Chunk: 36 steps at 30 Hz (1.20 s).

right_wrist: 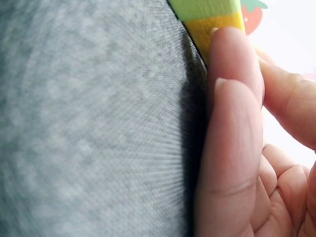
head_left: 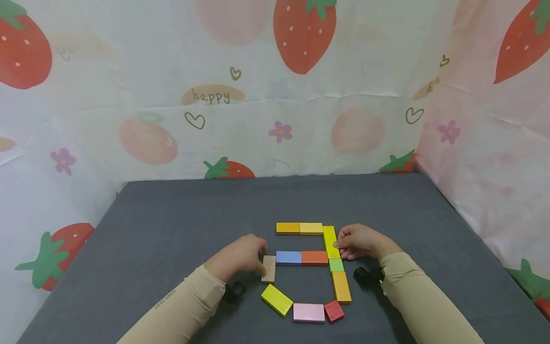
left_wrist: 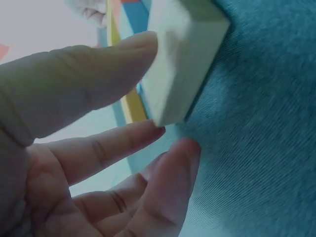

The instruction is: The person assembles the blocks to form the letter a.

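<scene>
At the left of a block figure, my left hand (head_left: 238,256) pinches a plain wooden block (head_left: 269,269) lying on the dark cloth. The thumb (left_wrist: 123,59) presses on its face, and the index fingertip (left_wrist: 155,127) is right at a corner in the left wrist view. Across the figure, my right hand (head_left: 365,241) touches the right edge of a long yellow block (head_left: 330,241) with its fingertips, the fingers (right_wrist: 232,148) lying fairly straight along the side. Blue (head_left: 289,257) and red-orange (head_left: 315,258) blocks form the middle row, beside the wooden block.
Top row: an orange block (head_left: 287,228) and a pale yellow block (head_left: 311,229). Below the long yellow block are a green block (head_left: 336,265) and another orange block (head_left: 341,287). Along the bottom lie a tilted yellow block (head_left: 277,300), a pink block (head_left: 308,313) and a red block (head_left: 334,311).
</scene>
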### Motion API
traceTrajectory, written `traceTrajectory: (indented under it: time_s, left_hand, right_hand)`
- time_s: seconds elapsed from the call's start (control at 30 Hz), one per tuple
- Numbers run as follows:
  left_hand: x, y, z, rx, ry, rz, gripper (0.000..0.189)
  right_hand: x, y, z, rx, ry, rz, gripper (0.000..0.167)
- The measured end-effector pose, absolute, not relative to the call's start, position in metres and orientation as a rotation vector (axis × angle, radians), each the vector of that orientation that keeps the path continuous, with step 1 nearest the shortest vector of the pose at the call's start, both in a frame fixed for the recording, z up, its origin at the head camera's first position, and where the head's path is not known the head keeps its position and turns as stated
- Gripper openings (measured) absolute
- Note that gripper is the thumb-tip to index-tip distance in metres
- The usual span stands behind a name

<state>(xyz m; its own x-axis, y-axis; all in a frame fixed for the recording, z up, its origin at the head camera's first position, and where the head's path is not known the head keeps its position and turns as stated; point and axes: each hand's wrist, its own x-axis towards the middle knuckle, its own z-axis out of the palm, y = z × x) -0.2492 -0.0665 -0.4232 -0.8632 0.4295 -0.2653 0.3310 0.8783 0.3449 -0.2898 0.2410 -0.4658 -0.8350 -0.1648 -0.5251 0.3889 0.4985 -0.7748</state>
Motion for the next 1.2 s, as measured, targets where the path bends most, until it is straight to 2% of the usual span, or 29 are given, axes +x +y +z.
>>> traceTrajectory:
  time_s: [0.2,0.57,0.93,1.2]
  left_hand:
    - [-0.248,-0.065,-0.425,0.605,2.686,0.415,0.030]
    - [-0.248,-0.069,-0.425,0.563,2.682,0.454,0.030]
    - [-0.257,-0.123,-0.419,0.485,2.670,0.745,0.027]
    - [-0.250,-0.167,-0.418,0.392,2.600,0.941,0.027]
  right_hand:
    - [-0.290,0.240,-0.464,0.173,2.201,-1.322,0.018]
    - [-0.288,0.238,-0.461,0.173,2.217,-1.317,0.017]
    - [-0.287,0.239,-0.463,0.167,2.216,-1.325,0.017]
    - [-0.288,0.239,-0.463,0.163,2.230,-1.316,0.018]
